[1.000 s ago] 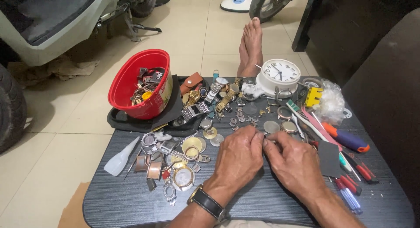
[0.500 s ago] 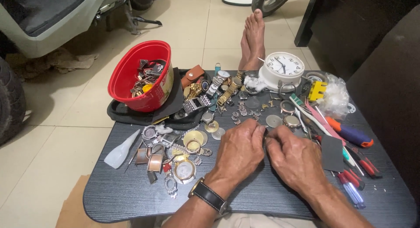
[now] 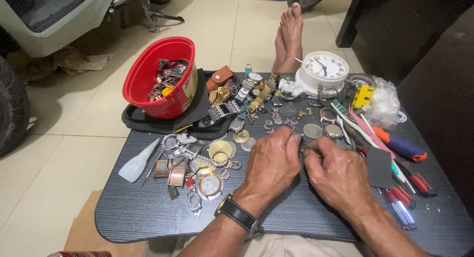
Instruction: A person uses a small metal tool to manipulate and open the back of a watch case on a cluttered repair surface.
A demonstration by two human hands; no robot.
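Dark table, both hands together

The near strip of the tabletop lies bare in front of both wrists, and a bare lane runs between the left hand and the heap of watch cases at its left. Ahead of the fingertips the way is crowded with loose watch parts, the white clock and a red bowl standing tall at the far left. To the right of the right hand a dark pad and a row of screwdrivers block the edge.
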